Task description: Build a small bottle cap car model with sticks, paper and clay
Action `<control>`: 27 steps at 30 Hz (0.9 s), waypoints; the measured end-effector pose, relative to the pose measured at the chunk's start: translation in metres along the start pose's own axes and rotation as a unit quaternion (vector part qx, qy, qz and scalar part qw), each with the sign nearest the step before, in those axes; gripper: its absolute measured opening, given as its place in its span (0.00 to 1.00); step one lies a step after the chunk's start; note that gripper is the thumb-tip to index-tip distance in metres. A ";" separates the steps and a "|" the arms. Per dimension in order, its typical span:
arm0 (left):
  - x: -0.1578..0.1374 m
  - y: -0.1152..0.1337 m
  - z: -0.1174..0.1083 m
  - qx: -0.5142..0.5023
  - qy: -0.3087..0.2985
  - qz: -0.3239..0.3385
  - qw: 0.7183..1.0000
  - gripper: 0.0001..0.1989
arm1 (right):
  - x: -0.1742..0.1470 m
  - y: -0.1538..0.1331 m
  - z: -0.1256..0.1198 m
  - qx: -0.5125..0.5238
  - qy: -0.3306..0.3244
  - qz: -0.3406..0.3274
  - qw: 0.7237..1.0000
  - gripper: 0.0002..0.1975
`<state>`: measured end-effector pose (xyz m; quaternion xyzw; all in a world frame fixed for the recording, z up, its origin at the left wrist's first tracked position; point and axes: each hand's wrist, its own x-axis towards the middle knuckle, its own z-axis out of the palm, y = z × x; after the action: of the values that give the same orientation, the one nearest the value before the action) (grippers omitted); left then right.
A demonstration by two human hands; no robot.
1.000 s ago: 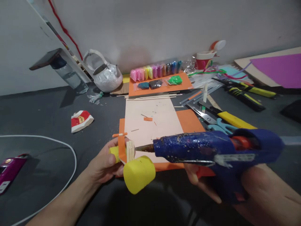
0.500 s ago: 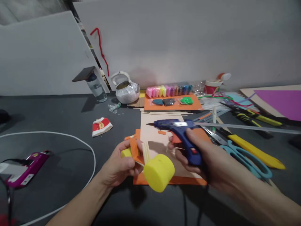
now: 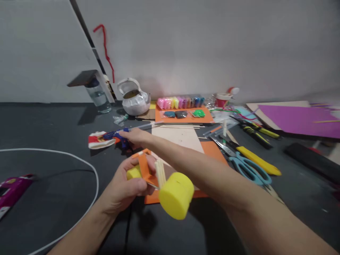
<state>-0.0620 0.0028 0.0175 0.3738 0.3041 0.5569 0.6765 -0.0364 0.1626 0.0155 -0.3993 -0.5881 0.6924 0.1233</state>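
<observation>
My left hand (image 3: 132,182) is closed on a small craft model made of orange board (image 3: 145,169), a bundle of pale sticks (image 3: 160,172) and a yellow foam cylinder (image 3: 176,196). Another yellow piece (image 3: 134,172) shows between the fingers. Across the table to the left, my right hand (image 3: 134,137) grips a blue glue gun (image 3: 122,139). The gun's nozzle end lies over the crumpled red and white paper cup (image 3: 100,140). My right forearm crosses above the pale board (image 3: 176,137).
A white teapot (image 3: 136,103) and a water bottle (image 3: 99,97) stand at the back. Coloured clay packs (image 3: 180,103) lie on orange sheet. Scissors (image 3: 249,168), a yellow-handled cutter (image 3: 259,161) and pliers (image 3: 256,136) are at right. A white cable (image 3: 96,177) curves at left.
My right hand has carried the glue gun leftward, from above the board to the crumpled paper cup. My left hand still holds the craft model, and the view has turned slightly right.
</observation>
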 end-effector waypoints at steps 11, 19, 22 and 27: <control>0.004 -0.031 0.003 0.114 0.011 -0.064 0.991 0.13 | -0.197 0.079 -0.114 -0.470 0.205 -0.105 0.852 0.05; 0.007 -0.050 0.012 0.352 0.047 -0.090 0.930 0.12 | -0.200 0.135 -0.100 -0.540 0.205 -0.127 0.807 0.09; 0.008 -0.054 0.007 0.455 0.036 -0.053 0.888 0.11 | -0.194 0.138 -0.103 -0.577 0.207 -0.166 0.772 0.12; 0.012 -0.059 0.007 0.591 0.007 0.001 0.807 0.07 | -0.200 0.140 -0.113 -0.592 0.187 -0.199 0.759 0.12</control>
<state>-0.0231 0.0072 -0.0288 0.6976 0.5786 0.2730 0.3227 0.2142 0.0767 -0.0293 -0.3889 -0.9119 0.0780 0.1051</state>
